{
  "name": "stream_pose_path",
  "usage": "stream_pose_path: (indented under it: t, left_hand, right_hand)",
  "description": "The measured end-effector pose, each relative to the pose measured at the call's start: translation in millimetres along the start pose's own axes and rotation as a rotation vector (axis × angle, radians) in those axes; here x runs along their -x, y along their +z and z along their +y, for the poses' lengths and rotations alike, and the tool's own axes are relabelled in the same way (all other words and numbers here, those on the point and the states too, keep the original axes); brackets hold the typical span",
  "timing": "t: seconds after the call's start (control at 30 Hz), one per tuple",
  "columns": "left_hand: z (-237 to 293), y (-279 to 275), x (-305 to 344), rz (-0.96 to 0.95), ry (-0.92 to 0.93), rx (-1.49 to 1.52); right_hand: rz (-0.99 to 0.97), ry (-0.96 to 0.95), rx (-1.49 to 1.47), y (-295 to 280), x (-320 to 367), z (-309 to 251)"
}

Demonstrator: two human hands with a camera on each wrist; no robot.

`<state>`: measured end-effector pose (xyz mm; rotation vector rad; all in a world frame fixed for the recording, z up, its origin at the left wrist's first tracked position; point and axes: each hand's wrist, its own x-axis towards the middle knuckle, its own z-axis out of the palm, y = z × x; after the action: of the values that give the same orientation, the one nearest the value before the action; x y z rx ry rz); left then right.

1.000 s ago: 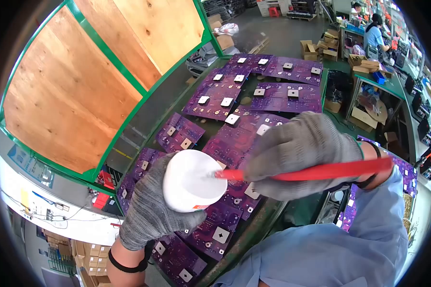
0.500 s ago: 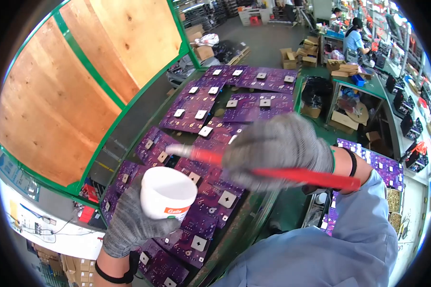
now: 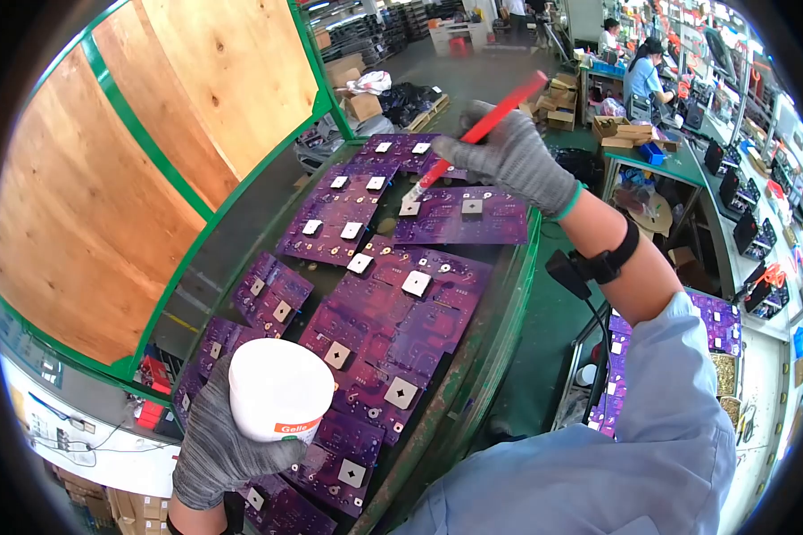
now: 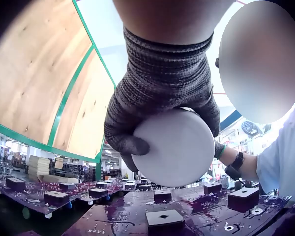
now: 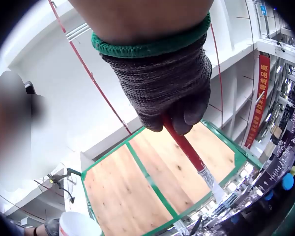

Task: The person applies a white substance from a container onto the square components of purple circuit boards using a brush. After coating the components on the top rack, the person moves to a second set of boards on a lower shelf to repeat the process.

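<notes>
The left hand (image 3: 212, 446), in a grey knit glove, has its fingers curled round a white tub (image 3: 281, 388) and grips it from below and behind, over the near left corner of the bench (image 3: 506, 303). The tub is held clear of the boards (image 3: 393, 312) beneath it, and a red label shows on its side. In the left wrist view the glove wraps the upper rim of the tub's round bottom, with the boards' raised square pads below.

The right hand (image 3: 513, 156), in a like glove with a green cuff, is stretched out to the far end of the bench. Its fingers are closed on the handle of a red brush (image 3: 477, 134). The brush slants down and to the left, its handle end up in the air. Its pale bristles are at a square pad (image 3: 409, 209) on the left end of the far board (image 3: 473, 223); whether they touch it cannot be told. In the right wrist view thumb and fingers pinch the handle, and the bristles point away from the hand.

Purple boards cover the bench from near edge to far edge, some overlapping, each with grey square pads. Wooden panels (image 3: 134, 152) in green frames stand along the left edge. Cardboard boxes (image 3: 363, 105) sit on the floor beyond the far left corner
</notes>
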<state>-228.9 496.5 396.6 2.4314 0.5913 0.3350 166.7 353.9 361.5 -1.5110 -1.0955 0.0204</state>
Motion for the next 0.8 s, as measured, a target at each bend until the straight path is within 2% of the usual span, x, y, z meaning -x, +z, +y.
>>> stream_pose_path:
  t: [0.03, 0.1, 0.17, 0.23, 0.3, 0.37, 0.4, 0.43, 0.53, 0.67, 0.7, 0.77, 0.8]
  left_hand:
    - [1.5, -0.1, -0.2, -0.003, -0.001, -0.004]
    - [4.0, 0.5, -0.6, -0.006, -0.023, -0.01]
    - [8.7, 2.5, -2.9, -0.004, -0.051, 0.019]
    - [8.7, 0.9, -3.1, 0.003, -0.093, 0.046]
    - [5.3, -2.4, -2.3, -0.006, -0.058, -0.003]
    - [4.9, -3.5, -2.2, -0.004, -0.065, -0.001]
    - [4.8, -3.1, -2.3, -0.005, -0.067, 0.005]
    - [2.3, -3.5, -2.8, -0.009, -0.069, 0.004]
    - [-1.9, -5.6, -9.0, -0.057, -0.108, -0.016]
    - [0.5, -6.8, -11.7, -0.051, -0.113, -0.032]
    - [0.3, -6.2, -11.3, -0.047, -0.104, -0.018]
    - [-5.9, -4.6, -12.3, -0.058, -0.094, -0.038]
    - [-8.0, -4.8, -14.0, -0.063, -0.072, -0.064]
  right_hand:
    - [-0.032, 0.045, -0.05, 2.3, -5.8, 1.9]
    - [-0.029, 0.007, -0.027, 6.8, -18.8, 22.7]
    - [-0.044, -0.113, 0.175, 6.4, -27.0, 36.2]
    - [-0.045, -0.132, 0.215, -2.8, -31.2, 37.2]
    - [-0.049, -0.153, 0.254, -7.7, -30.3, 32.0]
    - [-0.014, -0.092, 0.171, -13.8, -27.9, 20.7]
    - [-0.037, 0.021, 0.032, -12.7, -25.4, 10.4]
    - [-0.037, 0.025, 0.031, -7.3, -26.8, 11.0]
    - [-0.071, -0.076, 0.2, 6.0, -30.8, 23.2]
    - [-0.039, -0.155, 0.382, -8.1, -32.9, 14.9]
    - [-0.05, -0.153, 0.378, -3.0, -33.6, 17.5]
    - [-0.001, -0.202, 0.161, 6.5, -35.6, 22.0]
    - [-0.046, -0.229, 0.4, 8.3, -40.0, 19.8]
